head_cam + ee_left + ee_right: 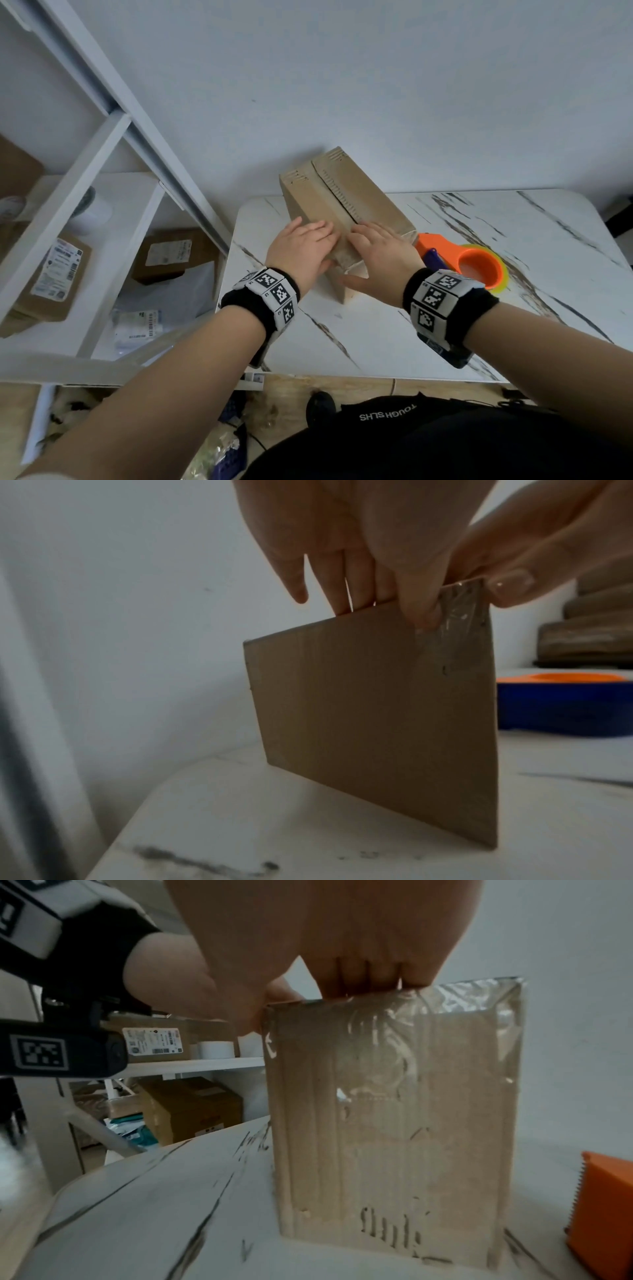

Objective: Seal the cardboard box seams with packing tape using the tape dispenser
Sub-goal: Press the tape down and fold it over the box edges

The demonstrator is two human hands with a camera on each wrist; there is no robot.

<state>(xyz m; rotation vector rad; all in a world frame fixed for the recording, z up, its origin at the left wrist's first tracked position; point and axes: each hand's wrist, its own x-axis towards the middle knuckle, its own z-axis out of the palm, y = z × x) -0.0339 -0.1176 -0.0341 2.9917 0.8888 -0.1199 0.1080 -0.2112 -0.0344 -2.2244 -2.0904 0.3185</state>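
A brown cardboard box [356,192] stands on the white marble table [479,325], its top seam running away from me. Clear tape [462,1010] shines over its near end face. My left hand [305,246] lies flat on the near left part of the top, fingers straight, thumb [421,610] pressing the taped corner. My right hand [376,253] lies flat on the near right part, its thumb stretched across the end face. The orange tape dispenser [469,263] lies on the table just right of the box, held by neither hand.
White shelving [113,192] stands close on the left, with labelled parcels [54,274] and bags on its shelves. A wall rises right behind the box. The table's near edge [376,375] runs just past my wrists. More boxes [192,1110] sit under the shelves.
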